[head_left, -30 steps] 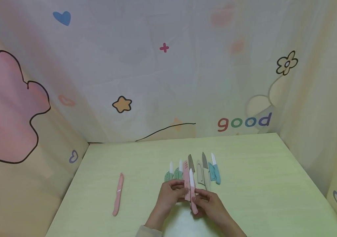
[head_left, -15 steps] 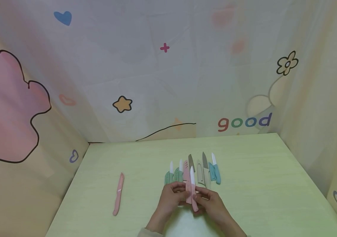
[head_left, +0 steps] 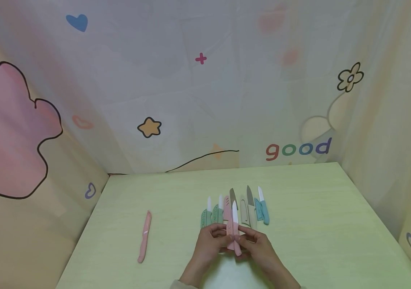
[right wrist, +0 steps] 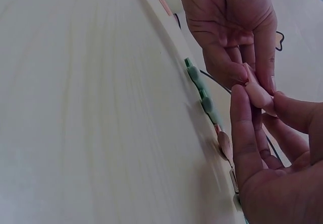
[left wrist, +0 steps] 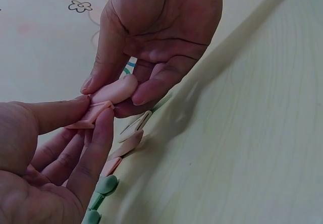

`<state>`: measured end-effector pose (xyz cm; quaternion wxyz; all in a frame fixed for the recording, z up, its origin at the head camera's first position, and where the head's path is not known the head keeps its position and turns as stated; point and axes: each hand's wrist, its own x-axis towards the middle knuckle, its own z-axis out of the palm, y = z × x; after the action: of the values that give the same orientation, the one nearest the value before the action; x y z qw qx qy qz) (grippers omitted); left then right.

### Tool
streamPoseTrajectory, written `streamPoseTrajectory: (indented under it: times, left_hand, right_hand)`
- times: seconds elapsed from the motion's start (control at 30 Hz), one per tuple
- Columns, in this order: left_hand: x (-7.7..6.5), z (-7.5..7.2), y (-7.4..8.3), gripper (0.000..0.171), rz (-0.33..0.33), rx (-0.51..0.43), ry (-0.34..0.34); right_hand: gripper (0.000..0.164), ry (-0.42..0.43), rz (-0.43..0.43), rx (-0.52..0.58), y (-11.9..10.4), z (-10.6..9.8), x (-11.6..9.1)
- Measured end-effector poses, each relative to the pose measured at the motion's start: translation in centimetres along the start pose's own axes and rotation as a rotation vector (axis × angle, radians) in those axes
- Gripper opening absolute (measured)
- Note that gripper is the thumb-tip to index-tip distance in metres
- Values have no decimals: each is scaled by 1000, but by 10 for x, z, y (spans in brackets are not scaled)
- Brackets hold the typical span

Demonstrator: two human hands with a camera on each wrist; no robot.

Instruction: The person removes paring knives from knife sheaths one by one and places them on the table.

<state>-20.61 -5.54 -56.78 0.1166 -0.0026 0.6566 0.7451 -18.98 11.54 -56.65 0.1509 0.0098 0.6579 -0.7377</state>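
In the head view my left hand (head_left: pixel 209 243) pinches a pink blade sheath (head_left: pixel 230 230) between thumb and fingers. My right hand (head_left: pixel 261 249) holds a small paring knife (head_left: pixel 235 220) by its pink handle, its white blade pointing away from me. Knife and sheath are side by side, the blade outside the sheath and overlapping the row of knives behind in this view. In the left wrist view the sheath's end (left wrist: pixel 98 114) sits right against the rounded handle end (left wrist: pixel 118 89). The right wrist view shows both thumbs close together at the handle (right wrist: pixel 258 95).
Beyond my hands a row holds green knives (head_left: pixel 220 210), a pink sheath (head_left: pixel 226 202) with a dark-bladed knife (head_left: pixel 233 196), a beige knife (head_left: pixel 251 210) and its sheath (head_left: pixel 244 210), and a blue knife (head_left: pixel 264 212) with its sheath (head_left: pixel 258 209). A pink knife (head_left: pixel 144 239) lies left.
The knife and sheath have come closer together. The sheath has shifted slightly toward me, the knife slightly away. My left hand has moved a little nearer and right.
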Motion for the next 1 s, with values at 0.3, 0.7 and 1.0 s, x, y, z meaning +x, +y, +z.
streamPoseTrajectory:
  times: [0.3, 0.7, 1.0]
  left_hand:
    - [-2, 0, -1, 31, -10, 1, 17]
    - [-4, -2, -3, 32, 13, 2, 24]
    - [-3, -4, -4, 30, 17, 37, 50]
  right_hand:
    - [44, -10, 2, 12, 1, -1, 1]
    - [52, -59, 1, 10, 3, -1, 0]
    - [64, -109, -2, -1, 2, 0, -4]
